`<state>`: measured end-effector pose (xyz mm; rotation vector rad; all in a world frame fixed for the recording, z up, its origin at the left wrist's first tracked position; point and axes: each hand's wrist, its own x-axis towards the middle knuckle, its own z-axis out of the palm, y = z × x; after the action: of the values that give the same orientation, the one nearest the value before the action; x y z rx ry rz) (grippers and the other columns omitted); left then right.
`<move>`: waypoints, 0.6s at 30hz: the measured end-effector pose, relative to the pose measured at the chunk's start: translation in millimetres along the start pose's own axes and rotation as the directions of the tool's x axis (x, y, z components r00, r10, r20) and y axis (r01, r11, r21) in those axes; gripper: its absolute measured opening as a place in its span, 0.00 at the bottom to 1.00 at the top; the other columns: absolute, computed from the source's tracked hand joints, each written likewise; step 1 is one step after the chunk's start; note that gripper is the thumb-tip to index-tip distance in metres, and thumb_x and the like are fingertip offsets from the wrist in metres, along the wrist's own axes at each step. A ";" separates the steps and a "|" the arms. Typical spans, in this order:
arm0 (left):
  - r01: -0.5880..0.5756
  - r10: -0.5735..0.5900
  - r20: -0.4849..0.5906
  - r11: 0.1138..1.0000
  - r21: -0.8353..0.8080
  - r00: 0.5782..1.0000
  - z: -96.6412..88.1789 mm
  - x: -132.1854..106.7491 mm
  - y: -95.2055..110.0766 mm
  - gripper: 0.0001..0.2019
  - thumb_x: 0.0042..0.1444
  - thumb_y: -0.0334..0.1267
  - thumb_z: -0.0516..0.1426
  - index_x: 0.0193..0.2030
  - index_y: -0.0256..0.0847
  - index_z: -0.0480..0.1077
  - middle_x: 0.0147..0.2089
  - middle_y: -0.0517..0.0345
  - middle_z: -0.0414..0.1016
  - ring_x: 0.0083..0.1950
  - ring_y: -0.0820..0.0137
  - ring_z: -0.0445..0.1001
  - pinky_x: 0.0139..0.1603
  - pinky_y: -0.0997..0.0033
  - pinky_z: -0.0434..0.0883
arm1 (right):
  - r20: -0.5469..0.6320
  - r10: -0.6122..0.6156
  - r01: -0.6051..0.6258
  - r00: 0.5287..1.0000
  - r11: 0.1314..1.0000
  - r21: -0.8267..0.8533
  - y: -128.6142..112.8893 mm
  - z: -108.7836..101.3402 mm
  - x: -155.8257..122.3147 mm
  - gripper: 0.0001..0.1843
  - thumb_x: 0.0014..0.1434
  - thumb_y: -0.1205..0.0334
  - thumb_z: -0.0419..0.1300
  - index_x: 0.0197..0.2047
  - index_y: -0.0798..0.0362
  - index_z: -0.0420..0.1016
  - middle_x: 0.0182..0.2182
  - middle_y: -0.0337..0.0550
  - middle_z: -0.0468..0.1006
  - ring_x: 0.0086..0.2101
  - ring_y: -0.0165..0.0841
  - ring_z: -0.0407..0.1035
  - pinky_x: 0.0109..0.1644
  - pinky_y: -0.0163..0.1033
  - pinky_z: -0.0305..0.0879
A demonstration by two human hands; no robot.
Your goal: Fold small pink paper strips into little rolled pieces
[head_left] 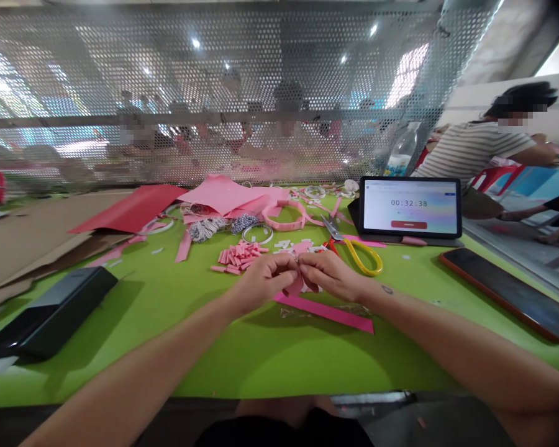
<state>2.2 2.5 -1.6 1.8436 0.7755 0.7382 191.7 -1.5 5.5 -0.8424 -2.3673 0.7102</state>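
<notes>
Your left hand and right hand narrowly pinching a small pink paper piece, magenta paper strip at 6 o'clock, yellow-handled scissors at 2 o'clock

Item: pink paper piece, small, its upper part hidden behind the fingers, only its lower end showing. State: being pinched between left hand and right hand, lower end pointing downward.

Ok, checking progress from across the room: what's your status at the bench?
Left hand and right hand together, pinching small pink paper piece. Long magenta paper strip under them. Yellow-handled scissors just beyond right hand.
</notes>
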 end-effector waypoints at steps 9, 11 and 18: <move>-0.005 0.005 -0.001 0.998 -0.060 1.000 0.9 0.1 -1.8 0.07 0.55 0.32 0.51 0.30 0.36 0.68 0.25 0.61 0.71 0.27 0.76 0.70 0.30 0.76 0.66 | 0.030 0.001 -0.003 1.000 0.997 0.072 2.1 0.7 -0.2 0.14 0.63 0.63 0.45 0.26 0.55 0.61 0.20 0.35 0.67 0.22 0.24 0.59 0.28 0.30 0.54; 0.000 -0.001 -0.005 0.998 -0.062 1.000 1.1 0.0 -1.9 0.06 0.55 0.32 0.51 0.30 0.36 0.68 0.25 0.61 0.71 0.27 0.76 0.70 0.30 0.76 0.66 | 0.028 0.001 -0.004 1.000 0.996 0.084 2.5 0.7 -0.4 0.13 0.62 0.63 0.46 0.26 0.55 0.61 0.20 0.35 0.67 0.21 0.24 0.59 0.27 0.30 0.54; 0.000 -0.001 -0.004 1.000 -0.030 1.000 1.1 0.7 -2.9 0.07 0.55 0.34 0.51 0.29 0.36 0.68 0.25 0.61 0.71 0.27 0.76 0.69 0.30 0.75 0.66 | 0.034 -0.014 0.012 0.999 0.998 0.065 2.5 -0.7 -0.6 0.13 0.59 0.68 0.44 0.24 0.55 0.61 0.20 0.35 0.68 0.22 0.24 0.59 0.29 0.31 0.55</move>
<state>2.9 3.5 -4.6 1.8150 0.7634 0.7498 193.5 -0.1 4.3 -0.7930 -2.3642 0.7976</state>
